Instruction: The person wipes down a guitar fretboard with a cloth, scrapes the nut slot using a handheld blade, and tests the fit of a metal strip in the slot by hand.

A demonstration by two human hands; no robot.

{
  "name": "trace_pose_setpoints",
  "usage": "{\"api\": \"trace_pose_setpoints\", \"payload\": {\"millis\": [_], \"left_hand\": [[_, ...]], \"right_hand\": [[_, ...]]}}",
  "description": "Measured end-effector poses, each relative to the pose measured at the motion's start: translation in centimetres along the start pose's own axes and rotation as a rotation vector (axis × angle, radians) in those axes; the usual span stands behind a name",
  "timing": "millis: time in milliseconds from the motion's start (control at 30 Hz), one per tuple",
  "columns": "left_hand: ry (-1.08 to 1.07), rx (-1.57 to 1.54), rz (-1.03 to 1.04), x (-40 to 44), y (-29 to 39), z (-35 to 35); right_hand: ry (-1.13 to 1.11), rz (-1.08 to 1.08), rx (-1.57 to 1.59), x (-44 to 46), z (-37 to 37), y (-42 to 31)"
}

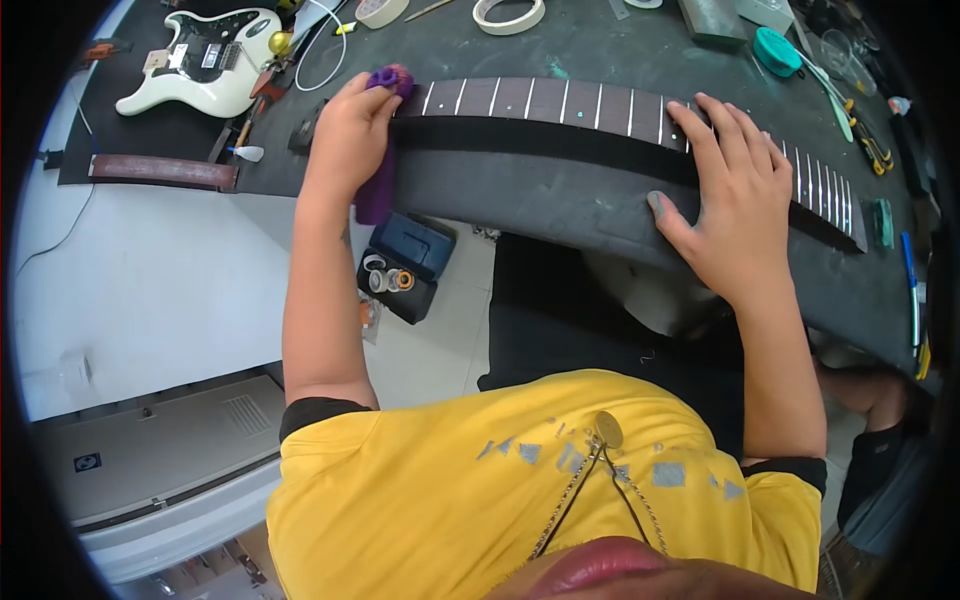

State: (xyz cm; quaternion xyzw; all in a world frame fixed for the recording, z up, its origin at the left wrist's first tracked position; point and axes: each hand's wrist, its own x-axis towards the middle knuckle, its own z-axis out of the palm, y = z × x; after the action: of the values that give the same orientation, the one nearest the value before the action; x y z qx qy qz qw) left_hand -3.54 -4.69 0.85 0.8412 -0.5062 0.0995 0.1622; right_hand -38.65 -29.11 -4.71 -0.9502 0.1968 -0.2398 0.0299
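Note:
A guitar neck (545,100) with a dark fretboard, metal frets and small dot inlays lies across the dark work surface in front of me. My left hand (352,135) is closed around a bunched purple cloth (376,192), pressed at the neck's left end by the headstock (303,125). Part of the cloth hangs down below that hand. Farther right, my right hand (735,195) rests over the fretboard with its fingers stretched out across the frets. Its thumb is spread away, toward the near edge.
A white guitar body (205,62) lies at the back left, near a long brown block (163,172). Tape rolls (508,14), pliers (874,150) and a teal round container (777,51) sit along the back and right. An open case (413,246) stands below the bench edge.

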Motion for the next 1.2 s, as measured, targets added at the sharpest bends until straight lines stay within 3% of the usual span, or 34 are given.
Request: {"api": "trace_pose_setpoints", "payload": {"millis": [33, 167, 300, 433, 533, 667, 767, 867, 1033, 1167, 1200], "left_hand": [[-0.022, 0.068, 0.025, -0.2, 0.3, 0.0], [0.158, -0.173, 0.163, -2.9, -1.6, 1.2], [-0.018, -0.019, 0.028, 0.1, 0.2, 0.3], [0.204, -0.241, 0.159, -2.9, -0.8, 1.3], [0.034, -0.080, 0.030, -0.4, 0.3, 0.4], [0.087, -0.029, 0.115, -0.7, 3.6, 1.9], [0.152, -0.232, 0.140, -3.0, 2.6, 2.0], [0.036, -0.080, 0.024, 0.2, 3.3, 1.1], [0.126, -0.177, 0.130, -3.1, 4.0, 1.5], [0.015, -0.053, 0.092, 1.0, 4.2, 1.5], [0.073, -0.103, 0.130, 1.4, 4.9, 2.7]], "right_hand": [[0.005, 0.002, 0.015, 0.0, 0.0, 0.0], [0.042, 0.006, 0.027, 0.1, 0.0, 0.0], [0.035, -0.010, 0.027, -0.2, 0.1, 0.1], [0.076, -0.001, 0.038, 0.0, 0.2, 0.3], [0.065, -0.008, 0.042, -0.1, 0.2, 0.1], [0.077, -0.004, 0.046, -0.3, 0.3, 0.2], [0.102, -0.008, 0.055, -0.2, 0.3, 0.3], [0.104, -0.002, 0.076, -0.3, 0.5, 0.4], [0.097, 0.001, 0.076, -0.4, 0.6, 0.6], [0.104, -0.007, 0.076, -0.6, 0.6, 0.3], [0.117, -0.006, 0.075, -0.6, 0.7, 0.4]]}}
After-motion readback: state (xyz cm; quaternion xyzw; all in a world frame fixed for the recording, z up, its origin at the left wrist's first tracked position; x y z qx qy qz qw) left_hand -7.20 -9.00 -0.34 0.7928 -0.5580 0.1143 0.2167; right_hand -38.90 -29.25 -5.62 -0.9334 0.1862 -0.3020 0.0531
